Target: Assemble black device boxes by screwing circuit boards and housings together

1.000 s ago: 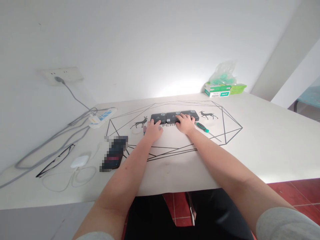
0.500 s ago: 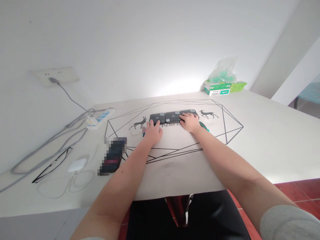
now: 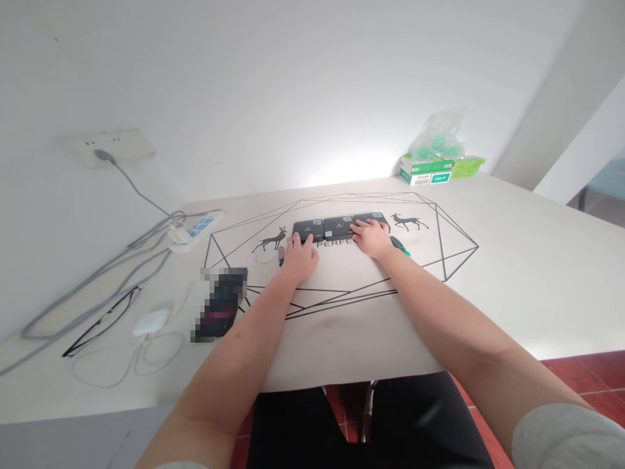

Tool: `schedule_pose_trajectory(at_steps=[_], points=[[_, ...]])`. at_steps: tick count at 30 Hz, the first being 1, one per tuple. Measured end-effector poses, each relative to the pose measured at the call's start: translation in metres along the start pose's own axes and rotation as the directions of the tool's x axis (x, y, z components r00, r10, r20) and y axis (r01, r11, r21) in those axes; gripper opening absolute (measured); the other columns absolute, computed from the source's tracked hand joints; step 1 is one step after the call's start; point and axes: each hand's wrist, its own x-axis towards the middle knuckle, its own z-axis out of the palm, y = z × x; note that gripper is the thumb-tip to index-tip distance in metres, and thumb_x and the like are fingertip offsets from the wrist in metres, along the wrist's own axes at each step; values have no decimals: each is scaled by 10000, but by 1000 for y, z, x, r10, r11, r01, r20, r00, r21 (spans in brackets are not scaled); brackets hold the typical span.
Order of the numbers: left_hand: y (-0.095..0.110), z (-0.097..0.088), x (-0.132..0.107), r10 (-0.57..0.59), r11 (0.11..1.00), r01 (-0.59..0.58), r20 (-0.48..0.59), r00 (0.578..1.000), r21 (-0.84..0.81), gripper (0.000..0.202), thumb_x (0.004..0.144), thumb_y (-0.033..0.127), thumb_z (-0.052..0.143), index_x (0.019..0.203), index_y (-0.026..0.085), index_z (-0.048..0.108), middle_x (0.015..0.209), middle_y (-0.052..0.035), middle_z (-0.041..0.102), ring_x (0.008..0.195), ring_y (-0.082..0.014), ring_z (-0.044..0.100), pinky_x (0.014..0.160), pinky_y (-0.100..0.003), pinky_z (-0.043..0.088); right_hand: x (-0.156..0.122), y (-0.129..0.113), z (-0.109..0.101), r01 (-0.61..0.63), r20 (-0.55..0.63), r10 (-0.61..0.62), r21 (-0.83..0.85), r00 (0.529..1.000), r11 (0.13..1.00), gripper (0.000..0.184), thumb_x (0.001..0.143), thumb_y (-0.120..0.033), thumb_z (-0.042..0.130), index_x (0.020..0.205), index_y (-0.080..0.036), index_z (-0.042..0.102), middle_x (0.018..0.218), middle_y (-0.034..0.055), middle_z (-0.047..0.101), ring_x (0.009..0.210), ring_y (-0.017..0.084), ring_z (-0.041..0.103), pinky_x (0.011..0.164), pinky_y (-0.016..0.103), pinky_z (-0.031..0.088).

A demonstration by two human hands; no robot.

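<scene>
Three flat black boxes lie side by side in a row on the printed mat: a left box (image 3: 307,228), a middle box (image 3: 338,227) and a right box (image 3: 372,216). My left hand (image 3: 301,258) rests with fingers spread, their tips at the near edge of the left box. With fingers apart, my right hand (image 3: 373,239) touches the right box and reaches the middle one's right edge. Beside my left hand is a small blue item (image 3: 281,256), partly hidden. A black-and-green object (image 3: 400,245) lies just right of my right wrist, its kind unclear.
Left on the table (image 3: 312,352) are a blurred-out phone (image 3: 222,306), black-framed glasses (image 3: 101,322), a white charger case (image 3: 150,322) with a thin cable, and a power strip (image 3: 200,228) with grey cords. Green-and-white boxes (image 3: 426,170) under a plastic bag (image 3: 439,133) stand at the back right.
The view has shifted very slightly. Both hands stay at the black boxes, and the boxes keep their row. Below the table edge, my legs show a wider gap.
</scene>
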Motion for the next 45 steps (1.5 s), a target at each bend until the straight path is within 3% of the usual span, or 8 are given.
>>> schedule_pose_trajectory(at_steps=[13, 16, 20, 26, 29, 32, 41, 45], points=[[1, -4, -1, -17, 1000, 18, 22, 1000, -19, 652, 1102, 369, 432, 1727, 199, 356, 1801, -209, 227, 1661, -452, 191, 1296, -625, 237, 0, -2, 0, -16, 15, 16, 13, 1000, 1000, 526, 1042, -336, 402, 1523, -322, 613, 1698, 31, 515, 1545, 374, 407, 1245, 654, 281], [1, -2, 0, -21, 999, 22, 19, 1000, -29, 656, 1097, 369, 451, 1725, 203, 360, 1804, -200, 226, 1663, -446, 186, 1297, -615, 238, 0, -4, 1, -27, 8, 27, 43, 1000, 999, 635, 979, -291, 458, 1612, -295, 514, 1716, 76, 481, 1558, 361, 393, 1264, 646, 268], [2, 0, -1, -18, 1000, 19, 22, 1000, -20, 674, 1102, 364, 456, 1733, 169, 325, 1801, -223, 214, 1662, -454, 184, 1293, -596, 250, 1, -7, 1, -134, -39, 137, 58, 990, 989, 775, 908, -314, 526, 1668, -214, 416, 1748, 151, 399, 1612, 373, 314, 1284, 631, 257], [5, 1, -4, -24, 1000, 24, 21, 999, -13, 685, 1095, 342, 448, 1726, 110, 317, 1795, -252, 204, 1656, -464, 194, 1298, -579, 254, 2, -4, -2, -233, 62, 229, 50, 971, 971, 722, 960, -455, 505, 1641, -218, 467, 1791, 136, 323, 1674, 404, 196, 1308, 723, 159], [3, 1, -4, -20, 999, 21, 30, 999, -30, 685, 1095, 344, 440, 1722, 98, 317, 1794, -264, 192, 1657, -466, 182, 1302, -579, 247, 2, 2, -5, -242, 83, 236, 78, 968, 967, 720, 970, -515, 522, 1642, -262, 468, 1803, 100, 307, 1676, 411, 191, 1288, 762, 198], [2, 2, -3, -19, 999, 20, 38, 999, -31, 685, 1097, 358, 431, 1724, 107, 316, 1797, -260, 186, 1659, -466, 176, 1301, -579, 249, 2, 9, -8, -213, 85, 205, 90, 975, 973, 696, 987, -545, 543, 1631, -285, 492, 1792, 89, 340, 1667, 398, 226, 1291, 717, 258], [5, -1, -5, -25, 999, 26, 50, 998, -21, 687, 1093, 372, 418, 1725, 121, 324, 1799, -252, 185, 1657, -476, 178, 1296, -638, 227, 5, 14, -7, -190, 71, 186, 65, 980, 980, 620, 1003, -499, 538, 1589, -299, 556, 1769, 95, 389, 1647, 393, 274, 1263, 708, 317], [4, -2, -5, -18, 1000, 19, 49, 999, -18, 685, 1096, 366, 411, 1725, 110, 316, 1798, -253, 190, 1660, -461, 179, 1303, -592, 240, 6, 17, -2, -193, 49, 190, 92, 981, 977, 619, 984, -507, 544, 1568, -309, 587, 1762, 85, 403, 1643, 389, 292, 1272, 701, 309]])
